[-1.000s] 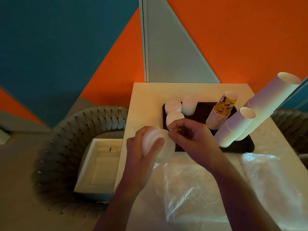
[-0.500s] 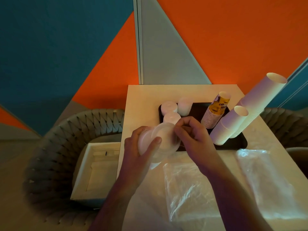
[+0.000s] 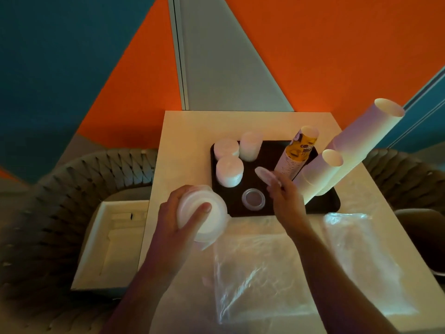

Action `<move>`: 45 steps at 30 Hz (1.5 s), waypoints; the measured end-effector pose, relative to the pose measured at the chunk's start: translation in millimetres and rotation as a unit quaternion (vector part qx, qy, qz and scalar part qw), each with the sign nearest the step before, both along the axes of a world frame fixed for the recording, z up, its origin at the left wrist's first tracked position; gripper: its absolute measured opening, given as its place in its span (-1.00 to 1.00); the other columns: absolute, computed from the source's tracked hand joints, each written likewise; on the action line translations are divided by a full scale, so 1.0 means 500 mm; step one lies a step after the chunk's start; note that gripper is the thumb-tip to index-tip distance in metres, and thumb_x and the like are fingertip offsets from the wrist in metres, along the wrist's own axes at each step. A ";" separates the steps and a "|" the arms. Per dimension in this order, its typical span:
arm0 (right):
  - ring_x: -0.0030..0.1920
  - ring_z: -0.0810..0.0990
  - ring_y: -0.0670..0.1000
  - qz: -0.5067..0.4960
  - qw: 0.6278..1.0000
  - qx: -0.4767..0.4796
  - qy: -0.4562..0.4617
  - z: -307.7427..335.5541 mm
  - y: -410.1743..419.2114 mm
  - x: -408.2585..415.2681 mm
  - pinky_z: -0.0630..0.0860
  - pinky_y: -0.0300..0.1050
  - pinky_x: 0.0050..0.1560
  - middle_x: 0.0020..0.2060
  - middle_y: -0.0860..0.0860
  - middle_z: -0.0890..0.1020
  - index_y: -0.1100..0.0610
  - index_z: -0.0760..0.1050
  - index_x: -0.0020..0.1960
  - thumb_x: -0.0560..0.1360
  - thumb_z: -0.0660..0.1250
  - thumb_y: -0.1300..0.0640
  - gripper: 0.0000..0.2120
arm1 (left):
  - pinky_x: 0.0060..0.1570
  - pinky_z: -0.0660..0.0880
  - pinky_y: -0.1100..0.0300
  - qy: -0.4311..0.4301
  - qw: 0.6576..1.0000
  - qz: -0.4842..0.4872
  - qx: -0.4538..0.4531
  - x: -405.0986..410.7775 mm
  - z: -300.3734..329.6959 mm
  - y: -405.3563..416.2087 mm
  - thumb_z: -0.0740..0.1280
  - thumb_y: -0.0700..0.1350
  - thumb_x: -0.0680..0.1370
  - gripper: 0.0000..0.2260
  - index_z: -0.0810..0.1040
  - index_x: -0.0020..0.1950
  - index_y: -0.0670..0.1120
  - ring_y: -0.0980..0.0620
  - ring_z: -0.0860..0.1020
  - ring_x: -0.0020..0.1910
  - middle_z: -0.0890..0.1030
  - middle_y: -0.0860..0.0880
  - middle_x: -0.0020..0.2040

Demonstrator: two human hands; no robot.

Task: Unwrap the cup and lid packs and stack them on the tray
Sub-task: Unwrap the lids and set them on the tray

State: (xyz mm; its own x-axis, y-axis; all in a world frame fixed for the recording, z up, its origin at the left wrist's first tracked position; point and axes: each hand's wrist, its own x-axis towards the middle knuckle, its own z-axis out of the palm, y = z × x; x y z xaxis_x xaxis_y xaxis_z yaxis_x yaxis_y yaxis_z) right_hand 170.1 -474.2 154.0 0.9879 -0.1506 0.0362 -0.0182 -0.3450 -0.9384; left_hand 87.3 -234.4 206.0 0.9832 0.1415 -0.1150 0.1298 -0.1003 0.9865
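The left hand [image 3: 183,218] grips a stack of lids [image 3: 204,213] near the left front corner of the black tray [image 3: 322,206], thumb across its face. The right hand [image 3: 286,196] pinches a single lid [image 3: 267,175] over the middle of the tray, tilted on edge. One clear lid [image 3: 253,199] lies flat on the tray just near of it.

The step in hand looks like peeling lids off one at a time and building a new pile. To do it well, level the pinched lid and set it squarely onto the clear lid so the rims nest; a skewed start would likely make the pile lean. A light grip should avoid buckling the thin plastic.

The lids are thin, translucent discs with raised rims. Three short lid piles [image 3: 228,171] stand at the tray's far left, ridged down their sides. Smooth white paper cup stacks [image 3: 356,145] and a printed yellow one [image 3: 297,153] lean on the right. Crinkled clear wrappers [image 3: 260,271] lie on the pale table [image 3: 187,131] nearby.
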 end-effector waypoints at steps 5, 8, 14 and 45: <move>0.24 0.53 -0.10 0.055 0.966 -0.235 -0.088 -0.139 -0.050 0.054 0.39 -0.50 0.20 0.24 0.00 0.60 0.08 0.59 0.31 0.64 0.27 0.26 -0.71 | -0.12 0.47 0.34 0.018 0.999 0.032 0.007 0.000 -0.010 -0.029 0.40 0.29 0.31 -0.52 0.46 0.23 0.36 0.31 0.49 0.14 0.49 0.21 0.26; 0.26 0.55 0.05 0.098 0.954 -0.280 -0.048 -0.200 -0.057 0.065 0.59 -0.11 0.17 0.29 0.10 0.55 0.11 0.57 0.32 0.61 0.33 0.24 -0.70 | -0.07 0.47 0.28 0.021 0.999 0.041 0.020 -0.002 -0.017 -0.042 0.34 0.38 0.25 -0.44 0.47 0.24 0.35 0.27 0.49 0.17 0.50 0.21 0.26; 0.28 0.51 0.18 0.157 0.923 -0.352 0.004 -0.248 -0.064 0.049 0.53 0.17 0.25 0.31 0.02 0.57 0.05 0.58 0.32 0.57 0.39 0.07 -0.67 | -0.04 0.47 0.26 0.029 0.998 0.054 0.028 -0.006 -0.027 -0.046 0.34 0.39 0.26 -0.44 0.48 0.25 0.34 0.28 0.49 0.16 0.51 0.20 0.26; 0.03 0.66 -0.10 0.107 0.980 -0.142 0.092 -0.047 0.024 0.054 0.59 -0.16 0.03 0.03 -0.11 0.67 -0.03 0.60 0.15 0.62 0.35 0.05 -0.87 | -0.25 0.53 0.42 0.035 0.998 0.053 0.025 0.005 -0.023 -0.045 0.38 0.32 0.33 -0.53 0.45 0.23 0.38 0.18 0.49 0.18 0.48 0.11 0.29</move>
State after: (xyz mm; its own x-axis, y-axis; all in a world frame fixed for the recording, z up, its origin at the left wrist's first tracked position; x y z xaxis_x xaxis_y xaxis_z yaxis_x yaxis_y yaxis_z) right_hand 196.9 -462.2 130.3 0.9896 0.0520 -0.1344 -0.0756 -0.6065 -0.7915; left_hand 90.0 -256.8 194.7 0.9523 0.2521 -0.1722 0.2099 -0.1310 0.9689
